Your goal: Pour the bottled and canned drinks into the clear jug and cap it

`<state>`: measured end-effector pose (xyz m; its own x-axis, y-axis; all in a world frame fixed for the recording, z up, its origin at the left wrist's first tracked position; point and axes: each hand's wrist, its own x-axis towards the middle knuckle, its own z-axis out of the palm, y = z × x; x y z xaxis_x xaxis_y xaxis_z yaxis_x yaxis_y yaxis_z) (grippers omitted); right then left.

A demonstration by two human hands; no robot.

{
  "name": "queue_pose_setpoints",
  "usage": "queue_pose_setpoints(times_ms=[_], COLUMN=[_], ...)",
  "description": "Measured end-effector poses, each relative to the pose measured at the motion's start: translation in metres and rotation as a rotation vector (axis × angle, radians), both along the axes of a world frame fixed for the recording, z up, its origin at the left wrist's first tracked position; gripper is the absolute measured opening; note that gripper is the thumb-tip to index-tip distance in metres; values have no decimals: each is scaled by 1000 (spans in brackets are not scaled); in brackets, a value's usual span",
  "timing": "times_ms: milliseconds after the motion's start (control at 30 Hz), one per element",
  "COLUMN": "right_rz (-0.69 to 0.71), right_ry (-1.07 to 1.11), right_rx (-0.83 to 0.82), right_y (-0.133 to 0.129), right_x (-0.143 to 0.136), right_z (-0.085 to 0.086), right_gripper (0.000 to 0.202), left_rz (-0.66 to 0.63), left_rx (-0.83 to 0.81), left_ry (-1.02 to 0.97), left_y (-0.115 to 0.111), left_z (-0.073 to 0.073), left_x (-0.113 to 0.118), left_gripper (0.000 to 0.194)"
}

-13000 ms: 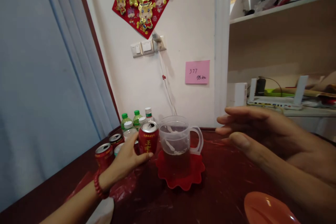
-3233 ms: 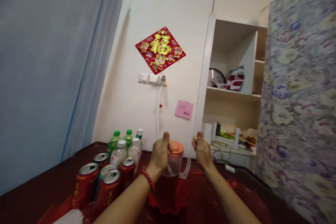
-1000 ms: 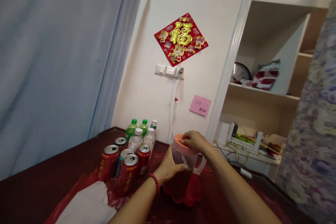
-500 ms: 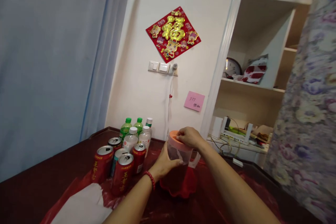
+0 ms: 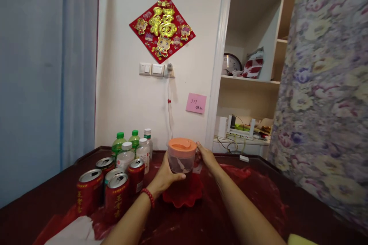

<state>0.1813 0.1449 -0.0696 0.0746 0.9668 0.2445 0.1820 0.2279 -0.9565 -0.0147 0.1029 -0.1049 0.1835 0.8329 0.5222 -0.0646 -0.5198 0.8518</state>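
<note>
In the middle of the table stands a clear plastic pitcher [image 5: 179, 164] with an orange lid [image 5: 181, 145], upright on a red scalloped dish [image 5: 184, 199]. My left hand [image 5: 165, 176], a red bead bracelet at its wrist, curls round the pitcher's left side with the thumb across its front. At the right side, my right hand [image 5: 207, 159] grips by the handle, just below the lid's edge; some of its fingers are hidden behind the pitcher. The lid sits flat on the rim.
Several red drink cans [image 5: 117, 197] and several plastic bottles [image 5: 125, 157] stand left of the pitcher. White paper [image 5: 73, 231] lies at the front left. Thin red plastic sheeting [image 5: 253, 191] covers part of the table. A small white object [image 5: 244, 158] rests near the back edge.
My right hand has gone from the top of the lid down to the pitcher's right side. My left hand stays round the pitcher. The view has swung right and levelled.
</note>
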Motion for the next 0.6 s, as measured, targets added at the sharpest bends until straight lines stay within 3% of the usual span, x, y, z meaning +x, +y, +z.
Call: queue_pose_setpoints(times_ms=[167,300,433,500,600], right_rz=[-15,-25,-72,-115,-194], right_ry=[180,257,299,306,290], right_rx=[-13,67,168,206,233], right_y=[-7,-13,-22,-28,-37], right_x=[-7,12,49,72,107], right_z=[8,36,67,75,71], right_gripper=[31,32,33,35,40], left_rz=[14,12,0,-29,-93], left_rx=[-7,21,105,132,131], left_ry=[86,118,149,149,135], left_y=[-7,-18,-21,-17,-8], left_z=[21,60,97,105,98], left_x=[-1,14,48,69,102], left_gripper=[124,107,100,100,103])
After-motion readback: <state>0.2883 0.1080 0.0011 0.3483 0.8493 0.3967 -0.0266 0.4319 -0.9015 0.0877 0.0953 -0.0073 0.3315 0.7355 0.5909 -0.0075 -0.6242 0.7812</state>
